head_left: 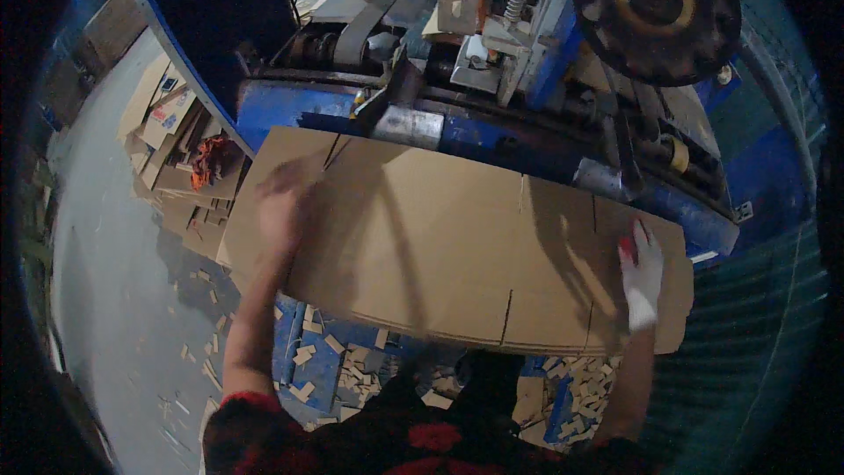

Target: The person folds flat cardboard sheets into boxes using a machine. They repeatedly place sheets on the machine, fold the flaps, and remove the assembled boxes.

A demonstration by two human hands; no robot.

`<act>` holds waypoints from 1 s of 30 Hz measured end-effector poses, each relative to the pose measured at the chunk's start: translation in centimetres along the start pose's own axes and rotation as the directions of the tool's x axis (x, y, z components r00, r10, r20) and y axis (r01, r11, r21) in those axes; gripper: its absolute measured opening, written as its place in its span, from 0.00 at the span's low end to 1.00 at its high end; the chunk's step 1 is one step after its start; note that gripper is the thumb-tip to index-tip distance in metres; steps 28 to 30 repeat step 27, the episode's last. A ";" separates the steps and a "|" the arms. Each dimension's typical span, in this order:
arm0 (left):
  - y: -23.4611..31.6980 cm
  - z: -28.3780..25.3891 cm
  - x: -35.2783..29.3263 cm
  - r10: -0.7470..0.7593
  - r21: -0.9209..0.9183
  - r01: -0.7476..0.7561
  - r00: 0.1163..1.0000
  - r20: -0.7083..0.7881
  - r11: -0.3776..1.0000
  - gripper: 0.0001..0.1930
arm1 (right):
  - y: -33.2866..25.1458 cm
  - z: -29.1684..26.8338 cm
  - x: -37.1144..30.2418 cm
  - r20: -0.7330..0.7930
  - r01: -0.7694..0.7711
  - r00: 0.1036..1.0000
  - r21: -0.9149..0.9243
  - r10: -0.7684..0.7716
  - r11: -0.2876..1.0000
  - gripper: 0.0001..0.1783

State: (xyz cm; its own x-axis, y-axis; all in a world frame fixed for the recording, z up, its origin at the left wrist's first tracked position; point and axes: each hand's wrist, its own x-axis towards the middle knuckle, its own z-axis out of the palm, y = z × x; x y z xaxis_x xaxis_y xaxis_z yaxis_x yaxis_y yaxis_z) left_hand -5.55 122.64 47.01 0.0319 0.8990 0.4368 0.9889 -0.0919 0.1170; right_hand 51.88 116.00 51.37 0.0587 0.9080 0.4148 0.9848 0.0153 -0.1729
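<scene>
A stack of flat, slotted cardboard sheets lies in front of me, its far edge against a blue machine. My left hand is bare and over the left end of the top sheet; motion smears its fingers, and I cannot tell whether it touches. My right hand, in a white glove with a red patch, lies on the sheet near its right end, fingers stretched toward the far edge. Short slots cut into both long edges of the sheet. Several sheet edges show along the near side.
A round dark wheel and a spring-loaded metal head rise over the machine. More cardboard is piled on the left, with an orange-red cloth on it. Cardboard offcuts litter the area below. A green corrugated surface stands right.
</scene>
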 end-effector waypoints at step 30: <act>-9.2 -4.3 -9.2 -0.522 -0.970 0.180 0.819 0.240 -0.164 0.41 | 3.5 -3.1 -21.8 -0.166 -0.172 0.516 0.941 0.840 0.292 0.52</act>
